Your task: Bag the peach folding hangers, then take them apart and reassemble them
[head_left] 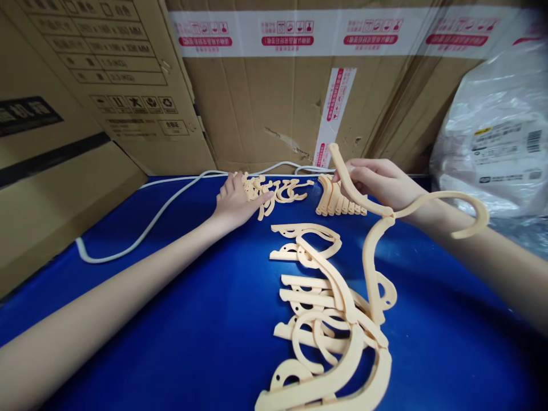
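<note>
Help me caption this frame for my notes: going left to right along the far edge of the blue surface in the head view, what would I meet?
Printed cardboard box, left hand, loose pile of small curved pieces, neat row of pieces, right hand, plastic-wrapped package.

The hanger [389,213] is cream-coloured, held up and unfolded, its two curved arms meeting at a joint; one arm slants up and left, the other hangs down; its hook curls off to the right; the lower arm overlaps a heap of hangers [351,354], though contact cannot be told; that heap is tangled, some folded; farther back, small loose hooks [259,184] lie jumbled; beside them, loose arms [336,202] line up in a row.
</note>
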`<state>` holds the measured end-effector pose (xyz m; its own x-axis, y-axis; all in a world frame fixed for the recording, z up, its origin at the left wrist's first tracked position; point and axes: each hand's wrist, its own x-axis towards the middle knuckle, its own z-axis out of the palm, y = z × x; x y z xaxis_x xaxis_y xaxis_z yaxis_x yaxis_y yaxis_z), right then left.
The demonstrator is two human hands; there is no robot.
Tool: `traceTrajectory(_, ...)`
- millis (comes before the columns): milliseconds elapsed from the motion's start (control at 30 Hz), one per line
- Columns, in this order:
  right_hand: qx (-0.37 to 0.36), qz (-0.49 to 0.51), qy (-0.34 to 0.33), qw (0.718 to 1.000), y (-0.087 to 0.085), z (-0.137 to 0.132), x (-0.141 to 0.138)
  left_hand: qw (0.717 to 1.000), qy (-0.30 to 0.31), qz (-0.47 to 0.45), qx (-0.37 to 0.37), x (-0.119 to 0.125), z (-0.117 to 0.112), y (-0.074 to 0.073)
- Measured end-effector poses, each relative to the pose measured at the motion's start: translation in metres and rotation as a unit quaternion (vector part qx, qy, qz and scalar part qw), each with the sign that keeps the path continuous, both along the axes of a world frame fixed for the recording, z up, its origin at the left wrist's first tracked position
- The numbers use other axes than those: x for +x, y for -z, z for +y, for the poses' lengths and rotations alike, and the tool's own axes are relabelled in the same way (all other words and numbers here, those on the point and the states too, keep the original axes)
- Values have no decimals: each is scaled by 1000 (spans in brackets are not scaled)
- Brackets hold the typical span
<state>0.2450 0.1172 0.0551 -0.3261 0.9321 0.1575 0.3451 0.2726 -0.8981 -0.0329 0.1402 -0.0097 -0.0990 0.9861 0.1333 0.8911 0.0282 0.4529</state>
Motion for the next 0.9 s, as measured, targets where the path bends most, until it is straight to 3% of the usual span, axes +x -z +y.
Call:
traceTrajectory(267,-1,3,0,1000,-3,0,1,994,67,65,60,9,10,5)
traceTrajectory(533,0,16,-8,1000,-2,1,3,988,54,105,104,5,19,4)
traceTrajectory(700,1,16,-5,1000,-2,1,3,991,33,96,90,0,30,6)
traceTrajectory(900,5,9,1,1000,-2,3,3,994,51,75,58,-2,30,5)
